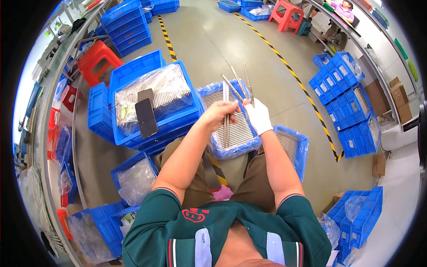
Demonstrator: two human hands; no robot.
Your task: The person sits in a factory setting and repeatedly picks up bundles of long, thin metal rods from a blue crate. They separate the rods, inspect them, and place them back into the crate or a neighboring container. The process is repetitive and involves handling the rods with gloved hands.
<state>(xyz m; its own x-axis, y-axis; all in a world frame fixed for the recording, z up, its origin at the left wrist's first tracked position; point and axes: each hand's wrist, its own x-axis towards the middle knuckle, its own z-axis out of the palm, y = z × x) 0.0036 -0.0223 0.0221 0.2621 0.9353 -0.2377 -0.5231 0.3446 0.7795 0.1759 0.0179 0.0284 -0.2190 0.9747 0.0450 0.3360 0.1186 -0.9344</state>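
Just beneath the two hands, a blue crate [242, 150] lined with clear plastic holds many metal rods [243, 135], which lie side by side in a row. Above it, the bare left hand [218, 114] is closed around slim rods [226, 131] that point down over the crate; how many they are, I cannot tell exactly. Close beside it, the right hand [259, 118], in a white glove, grips a few loose rods [248, 84], which spread like a fan away from the body. Its fingers are partly hidden, so the exact grip is not clear. To the right of the hands and nearer to the body, another blue crate [304, 147] also contains rods. To the left of the hands, a higher crate [195, 100] has rods partly covered by plastic film [171, 78], with a dark phone [146, 119] lying on top. As I judge, the work is by handfuls and is somewhere in the middle: the rods in the crates are already laid in order, while those in the hands are not yet put down. Whether the other two crates are finished or waiting, I cannot say.
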